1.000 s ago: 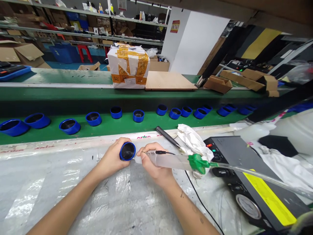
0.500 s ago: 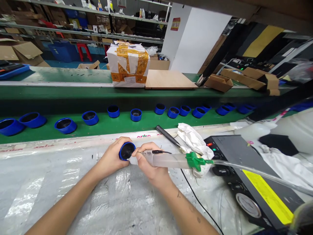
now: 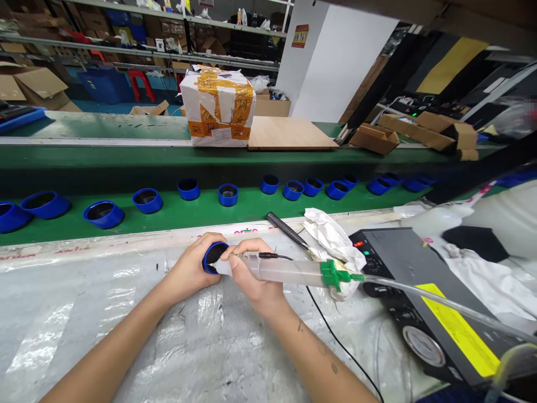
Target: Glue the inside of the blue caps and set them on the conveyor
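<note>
My left hand point(image 3: 191, 264) grips a blue round plastic cap point(image 3: 215, 257), its dark open mouth facing right. My right hand point(image 3: 251, 273) is shut around a clear dispensing syringe barrel point(image 3: 285, 270). The barrel's tip reaches the cap's mouth, and my right fingers partly hide the place where they meet. A green adapter point(image 3: 334, 275) closes the barrel's far end, with a clear air hose point(image 3: 440, 299) running right from it. A thin black cable point(image 3: 274, 256) lies along the top of the barrel. Both hands are close together above a plastic-covered bench point(image 3: 84, 313).
Several blue caps point(image 3: 229, 195) stand in a row on a green conveyor point(image 3: 247, 202) beyond the bench. To the right are a black dispenser unit point(image 3: 390, 246), a crumpled white cloth point(image 3: 329, 238) and a black-handled tool point(image 3: 285, 229). A taped carton point(image 3: 217, 106) sits farther back.
My hands have moved closer together, and the syringe tip has shifted left to the cap's mouth. The whole scene sits slightly higher in the frame.
</note>
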